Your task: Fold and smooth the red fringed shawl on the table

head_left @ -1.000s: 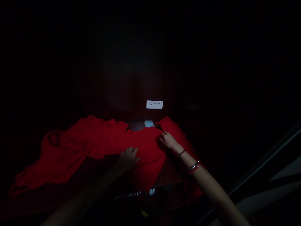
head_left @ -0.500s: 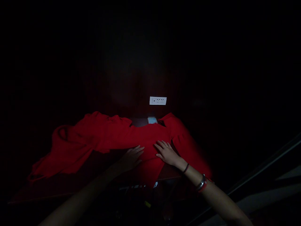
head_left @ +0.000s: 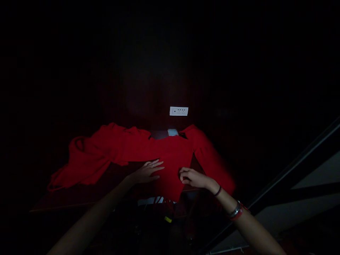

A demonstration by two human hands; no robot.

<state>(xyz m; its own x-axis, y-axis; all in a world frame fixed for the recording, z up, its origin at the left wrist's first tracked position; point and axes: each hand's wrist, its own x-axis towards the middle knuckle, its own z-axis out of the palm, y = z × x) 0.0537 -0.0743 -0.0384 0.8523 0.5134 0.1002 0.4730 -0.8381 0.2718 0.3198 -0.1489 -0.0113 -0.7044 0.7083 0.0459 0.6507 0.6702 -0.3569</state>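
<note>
A red scarf (head_left: 170, 148) with a fringed end lies spread over a dark table, bunched up on the left and bent down along the right. Its fringe hangs past the front edge of the table. My left hand (head_left: 147, 171), with a ring on it, rests on the left side of the middle strip, fingers stretched out and apart. At that strip's right edge, my right hand (head_left: 193, 177) has its fingers curled in and closed on the cloth. The fingertips are partly hidden.
A white wall socket (head_left: 179, 111) is on the dark wall behind the table (head_left: 66, 203). A small pale-blue item (head_left: 173, 132), blurred out, lies behind the scarf. Below the front edge shows a small yellow thing (head_left: 168, 219). A pale-edged frame slants at the right.
My right hand has drawn down toward the table's front edge, and its spread fingers have curled in. My left hand stays flat on the scarf. The fringe shows more clearly.
</note>
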